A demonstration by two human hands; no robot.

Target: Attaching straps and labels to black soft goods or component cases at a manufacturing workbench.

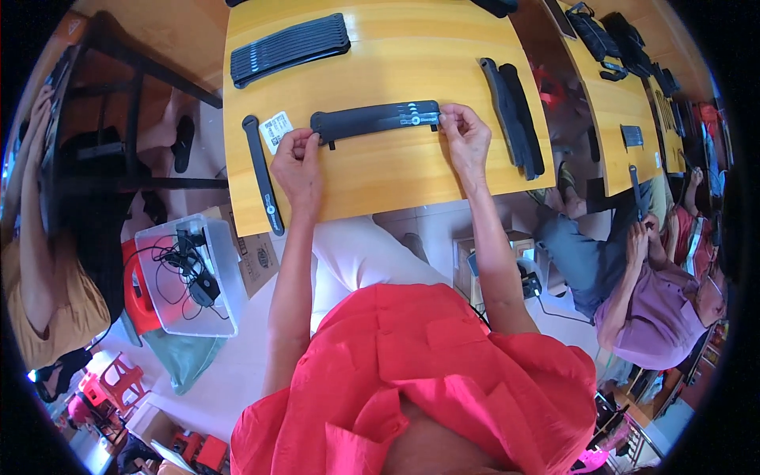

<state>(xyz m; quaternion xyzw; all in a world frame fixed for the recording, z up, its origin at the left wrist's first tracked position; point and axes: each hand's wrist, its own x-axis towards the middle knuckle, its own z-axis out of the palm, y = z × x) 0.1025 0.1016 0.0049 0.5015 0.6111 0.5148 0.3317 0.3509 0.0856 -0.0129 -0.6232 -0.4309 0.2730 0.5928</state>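
A wide black strap with rounded ends and pale printed marks near its right end is stretched between my hands, just over the yellow table. My left hand pinches its left end between thumb and fingers. The right end is pinched by my right hand. Small dark tabs poke out below the strap's lower edge. Left of my left hand lies one long narrow black strap, beside a white printed label. A neat row of black straps lies at the far left of the table.
More black straps lie along the table's right edge. A clear plastic bin of cables and adapters stands on the floor to the left. At right, a person in a purple shirt works at another table; another person's arm shows at left.
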